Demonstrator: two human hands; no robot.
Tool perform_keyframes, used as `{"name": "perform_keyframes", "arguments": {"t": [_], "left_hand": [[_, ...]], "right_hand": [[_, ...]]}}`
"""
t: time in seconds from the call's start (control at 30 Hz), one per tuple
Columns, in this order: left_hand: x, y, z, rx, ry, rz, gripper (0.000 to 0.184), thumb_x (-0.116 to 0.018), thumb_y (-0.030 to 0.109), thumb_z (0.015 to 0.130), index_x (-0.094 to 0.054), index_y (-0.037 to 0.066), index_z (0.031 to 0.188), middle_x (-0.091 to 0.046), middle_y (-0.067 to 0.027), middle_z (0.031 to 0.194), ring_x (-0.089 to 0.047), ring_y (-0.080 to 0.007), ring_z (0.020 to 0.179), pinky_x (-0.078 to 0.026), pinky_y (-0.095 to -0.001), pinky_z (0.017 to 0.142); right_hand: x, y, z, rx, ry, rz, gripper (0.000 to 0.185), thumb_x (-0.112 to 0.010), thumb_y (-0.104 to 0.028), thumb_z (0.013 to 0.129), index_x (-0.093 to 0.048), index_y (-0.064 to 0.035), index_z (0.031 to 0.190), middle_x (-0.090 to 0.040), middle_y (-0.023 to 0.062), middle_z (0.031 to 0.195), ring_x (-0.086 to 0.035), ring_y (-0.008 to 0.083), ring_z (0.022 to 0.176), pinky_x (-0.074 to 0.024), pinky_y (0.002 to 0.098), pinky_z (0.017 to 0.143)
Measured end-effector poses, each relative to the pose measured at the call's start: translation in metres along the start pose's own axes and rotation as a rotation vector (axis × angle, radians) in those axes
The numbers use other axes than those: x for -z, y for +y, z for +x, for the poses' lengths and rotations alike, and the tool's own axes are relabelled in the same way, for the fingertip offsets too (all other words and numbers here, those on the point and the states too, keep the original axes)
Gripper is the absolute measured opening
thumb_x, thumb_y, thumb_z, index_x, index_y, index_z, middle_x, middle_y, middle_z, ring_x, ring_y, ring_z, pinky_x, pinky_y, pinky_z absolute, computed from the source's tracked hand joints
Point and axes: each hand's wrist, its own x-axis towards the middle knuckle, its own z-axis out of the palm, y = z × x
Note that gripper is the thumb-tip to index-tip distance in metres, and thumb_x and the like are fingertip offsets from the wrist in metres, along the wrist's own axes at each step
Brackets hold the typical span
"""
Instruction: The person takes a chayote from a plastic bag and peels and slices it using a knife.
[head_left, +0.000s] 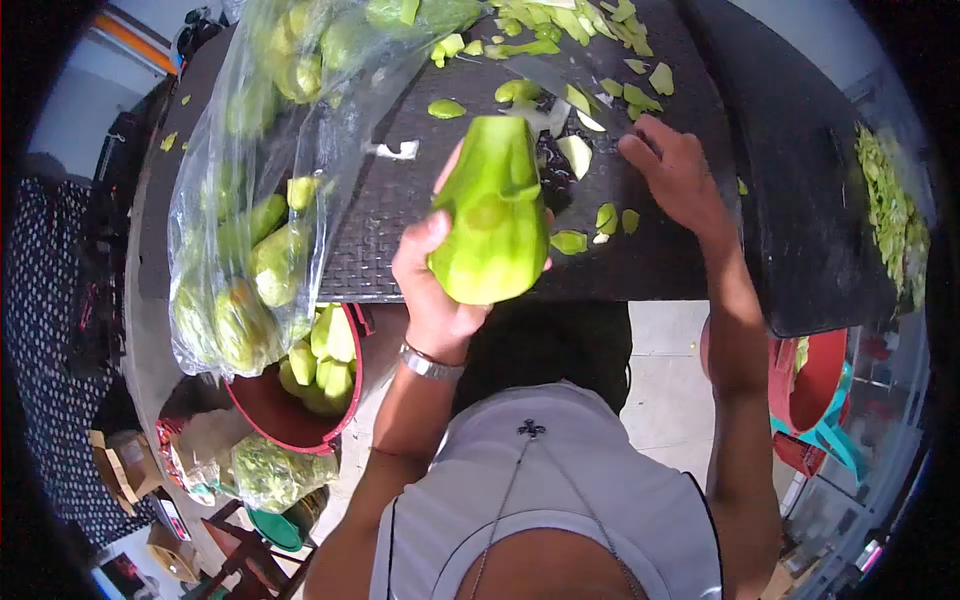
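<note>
My left hand [430, 265] is closed around a large peeled green fruit [488, 225], pear-shaped with lengthwise ridges. Its narrow, flat-cut end points away from me, and it is held up over the near part of the dark woven tabletop [375, 255]. To the right, my right hand [680, 175] is over the table beside scattered green peelings [640, 98]. Its fingers are partly curled and slightly apart, with nothing visible in them. A pale peel slice [575, 155] lies between the hands.
A clear plastic bag [340, 200] of green fruits hangs over the table's left edge. Below it stands a red bucket [270, 405] with peeled pieces. At right are a black board [810, 230], more peelings [885, 200] and a red container [820, 370].
</note>
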Motion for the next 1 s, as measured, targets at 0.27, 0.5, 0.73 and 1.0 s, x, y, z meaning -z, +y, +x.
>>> {"name": "perform_keyframes", "arguments": {"t": [0.27,0.5,0.73,1.0], "left_hand": [[0.010,-0.010,0.017,-0.211,0.026,0.239,0.073,-0.058,0.038,0.100,-0.033,0.008,0.161,-0.046,-0.0144,0.158,-0.051,-0.0300,0.140,-0.042,-0.0467,0.118],[0.001,-0.011,0.013,-0.159,0.085,0.167,0.075,-0.055,0.043,0.099,-0.032,0.006,0.161,-0.048,-0.0152,0.156,-0.055,-0.0305,0.136,-0.047,-0.0481,0.112],[0.000,-0.013,0.010,-0.093,0.058,0.105,0.080,-0.058,0.037,0.092,-0.032,0.005,0.161,-0.051,-0.0184,0.152,-0.060,-0.0343,0.129,-0.056,-0.0530,0.100],[0.008,-0.009,0.017,-0.038,0.158,0.044,0.072,-0.060,0.045,0.092,-0.045,0.004,0.150,-0.057,-0.0255,0.141,-0.062,-0.0492,0.121,-0.058,-0.0676,0.089]], "right_hand": [[-0.036,-0.079,-0.043,0.424,-0.099,0.065,0.052,-0.085,-0.045,0.081,-0.055,-0.0044,0.091,-0.059,0.0076,0.063,-0.064,0.0291,0.054,-0.0503,0.0384,0.053],[-0.030,-0.062,-0.028,0.355,-0.145,0.036,0.058,-0.084,-0.055,0.080,-0.053,-0.0062,0.084,-0.061,0.0057,0.060,-0.068,0.0311,0.055,-0.0532,0.0416,0.052],[-0.031,-0.040,-0.025,0.317,-0.114,-0.010,0.056,-0.081,-0.058,0.082,-0.058,-0.0074,0.088,-0.066,0.0097,0.066,-0.070,0.0343,0.060,-0.0545,0.0437,0.057],[-0.031,-0.043,-0.029,0.231,-0.089,-0.105,0.055,-0.076,-0.058,0.086,-0.063,-0.0053,0.096,-0.071,0.0123,0.074,-0.073,0.0353,0.070,-0.0563,0.0450,0.062]]}}
